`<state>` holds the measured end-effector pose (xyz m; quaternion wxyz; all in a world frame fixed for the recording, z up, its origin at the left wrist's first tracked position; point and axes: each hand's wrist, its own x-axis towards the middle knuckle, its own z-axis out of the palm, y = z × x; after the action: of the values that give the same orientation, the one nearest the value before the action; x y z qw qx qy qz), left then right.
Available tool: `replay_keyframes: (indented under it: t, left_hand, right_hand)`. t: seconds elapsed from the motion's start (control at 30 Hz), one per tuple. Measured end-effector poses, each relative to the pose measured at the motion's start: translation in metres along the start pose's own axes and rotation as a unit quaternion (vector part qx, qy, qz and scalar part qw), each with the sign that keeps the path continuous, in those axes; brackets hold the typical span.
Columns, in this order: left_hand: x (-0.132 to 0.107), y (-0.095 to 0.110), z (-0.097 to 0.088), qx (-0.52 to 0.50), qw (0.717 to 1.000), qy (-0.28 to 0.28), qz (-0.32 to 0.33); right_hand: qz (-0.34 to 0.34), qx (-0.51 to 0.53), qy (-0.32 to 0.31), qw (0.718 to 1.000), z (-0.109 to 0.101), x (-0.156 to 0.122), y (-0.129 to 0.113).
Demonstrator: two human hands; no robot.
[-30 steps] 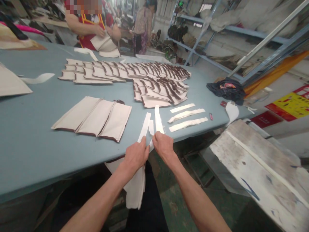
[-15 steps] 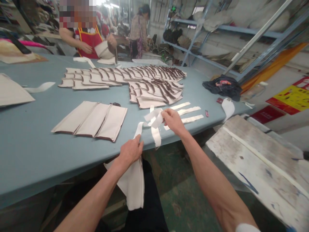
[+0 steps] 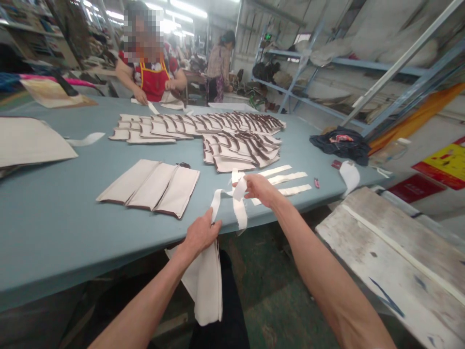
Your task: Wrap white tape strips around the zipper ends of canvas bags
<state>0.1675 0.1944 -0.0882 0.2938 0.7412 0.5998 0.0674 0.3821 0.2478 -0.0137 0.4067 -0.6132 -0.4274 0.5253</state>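
My left hand (image 3: 202, 233) is closed at the table's near edge on a cream fabric panel (image 3: 207, 286), which hangs down over my lap. A white tape strip (image 3: 217, 199) runs up from that hand. My right hand (image 3: 258, 188) pinches a curled white piece of the tape (image 3: 240, 189) just above the table. Beneath it lies another white strip (image 3: 240, 215), its end over the table edge. Several cream strips (image 3: 290, 178) lie side by side to the right of it. Left of my hands rests a flat, three-section cream panel (image 3: 148, 186) with dark edging.
Overlapping rows of dark-edged cream panels (image 3: 163, 128) spread across the blue-green table (image 3: 54, 232). More panels (image 3: 32, 140) are stacked at left. A person in a red apron (image 3: 154, 80) works across the table. Dark cloth (image 3: 339, 145) lies at right, above a stained board (image 3: 395, 261).
The view has shifted, so the table sits lower and farther right. My right hand has drawn the curled tape slightly closer in. The person opposite has lowered their panel to the table.
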Motion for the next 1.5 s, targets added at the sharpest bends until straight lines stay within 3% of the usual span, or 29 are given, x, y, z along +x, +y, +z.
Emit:
replay_keyframes:
  t: [0.13,0.23,0.4,0.53,0.7,0.87,1.03,1.17,1.23,1.3,1.37,1.5]
  left_hand:
    - [-0.004,-0.002,0.004,-0.010,1.000,0.011,0.003]
    - [-0.002,-0.003,0.007,-0.021,1.000,0.011,0.007]
    - [0.003,-0.005,0.008,-0.054,0.998,0.016,0.011]
    - [0.004,-0.008,0.010,-0.083,0.996,0.025,0.019]
    - [-0.001,-0.017,0.012,-0.146,0.988,0.041,0.036]
    - [-0.024,-0.029,0.011,-0.245,0.965,0.045,0.084]
    - [-0.081,-0.038,0.001,-0.365,0.923,0.012,0.122]
    - [-0.134,-0.049,-0.015,-0.440,0.892,-0.024,0.100]
    - [-0.154,-0.055,-0.022,-0.500,0.858,-0.052,0.100]
    - [-0.168,-0.058,-0.024,-0.563,0.818,-0.071,0.095]
    - [-0.178,-0.059,-0.022,-0.603,0.793,-0.048,0.069]
    - [-0.189,-0.056,-0.016,-0.625,0.778,0.063,0.025]
  right_hand:
    - [0.062,-0.025,-0.016,0.998,0.028,0.011,0.027]
    - [0.033,-0.031,0.025,0.999,0.037,0.032,0.022]
    - [-0.061,0.009,0.113,0.992,0.016,0.061,-0.020]
    - [-0.126,0.068,0.149,0.978,-0.011,0.055,-0.047]
    - [-0.173,0.123,0.101,0.972,-0.014,0.011,-0.047]
    - [-0.159,0.128,-0.001,0.979,0.025,-0.052,-0.020]
    - [-0.105,0.105,-0.108,0.983,0.067,-0.113,0.003]
    - [-0.042,0.036,-0.223,0.973,0.087,-0.155,0.011]
    - [-0.025,-0.020,-0.266,0.963,0.094,-0.172,0.014]
    - [-0.038,-0.078,-0.260,0.962,0.100,-0.185,0.017]
    - [-0.055,-0.124,-0.236,0.962,0.104,-0.196,0.021]
    - [-0.024,-0.134,-0.240,0.961,0.109,-0.210,0.037]
